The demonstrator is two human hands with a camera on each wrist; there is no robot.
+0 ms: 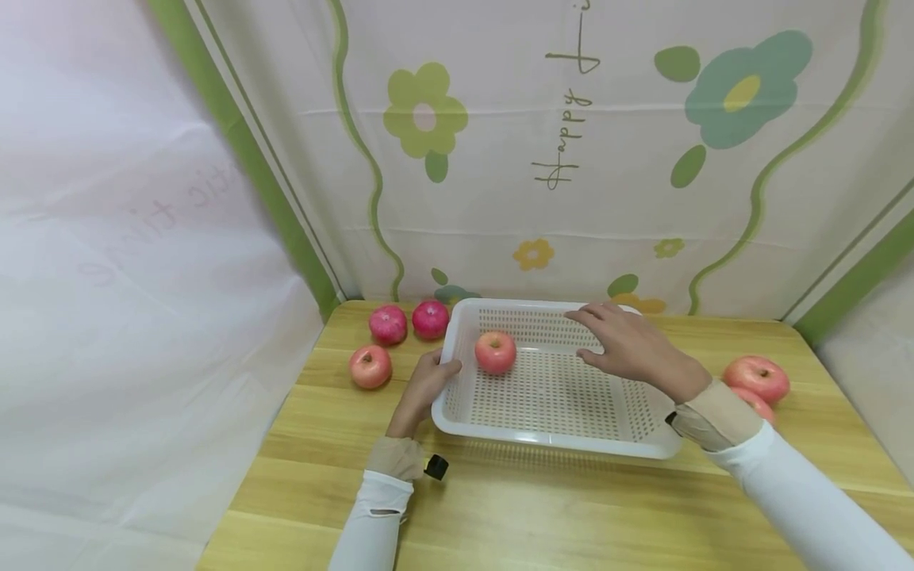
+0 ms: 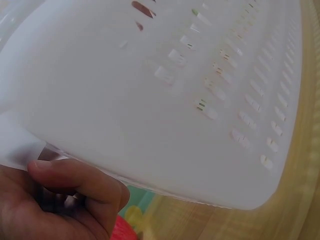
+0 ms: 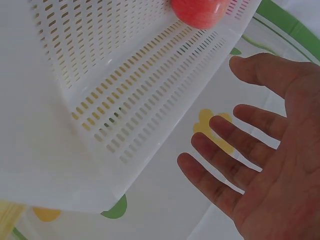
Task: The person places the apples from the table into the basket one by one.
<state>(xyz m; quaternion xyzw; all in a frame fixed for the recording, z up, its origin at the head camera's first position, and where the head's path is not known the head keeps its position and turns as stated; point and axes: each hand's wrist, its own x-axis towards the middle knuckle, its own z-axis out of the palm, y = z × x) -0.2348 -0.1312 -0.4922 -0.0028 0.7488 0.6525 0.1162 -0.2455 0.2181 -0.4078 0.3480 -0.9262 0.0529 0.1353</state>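
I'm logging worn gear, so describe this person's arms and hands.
The left hand and right hand are bare. White sleeves cover both forearms, with beige bands at the wrists. A black block juts from the left one, a dark piece from the right.

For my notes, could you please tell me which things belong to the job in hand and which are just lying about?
Seemingly in the job:
white basket, gripped by the left hand
apple inside it
right hand, empty

Seemingly just lying about:
two dark pink fruits and a paler pink fruit, left of the basket
two red apples, right of it
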